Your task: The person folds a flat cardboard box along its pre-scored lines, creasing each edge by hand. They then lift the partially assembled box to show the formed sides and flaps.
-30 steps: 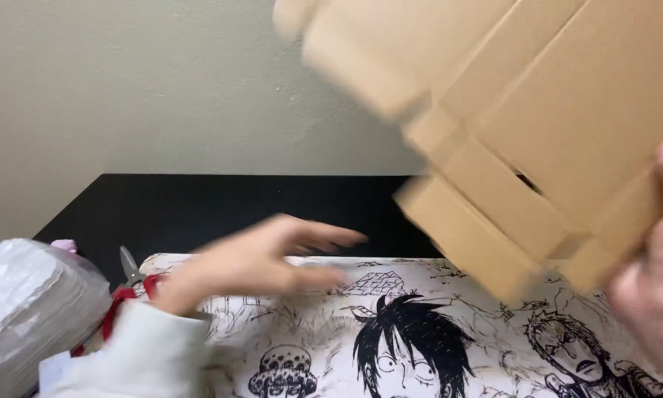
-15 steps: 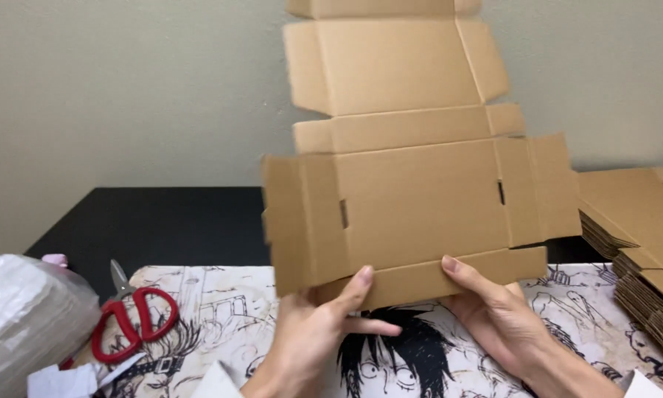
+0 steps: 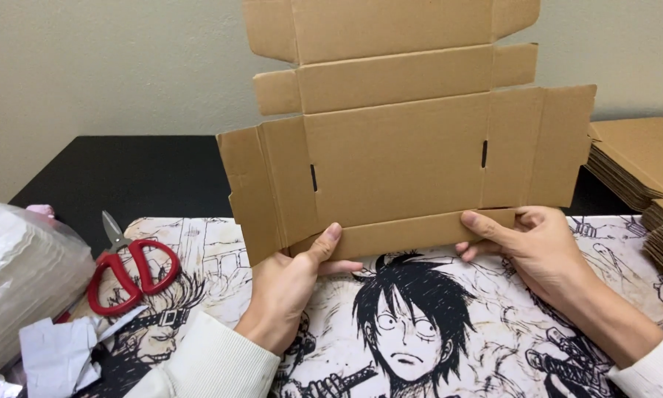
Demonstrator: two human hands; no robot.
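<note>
Plain beige wall (image 3: 110,66) behind black table (image 3: 140,173).

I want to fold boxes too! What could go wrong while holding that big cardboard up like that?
The flat cardboard box blank is gripped only along its bottom flap by the left hand and right hand, so the tall top part might flop over or bend. Cardboard edges could scrape fingers. The red scissors lie open-handled near the left sleeve, so an elbow could bump them.

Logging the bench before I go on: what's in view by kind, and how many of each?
Flat cardboard box held upright in both hands: 1
Stack of flat cardboard: 1
Red scissors: 1
Clear plastic bag: 1
White paper scrap: 1
Printed cartoon mat: 1
Total: 6
</note>
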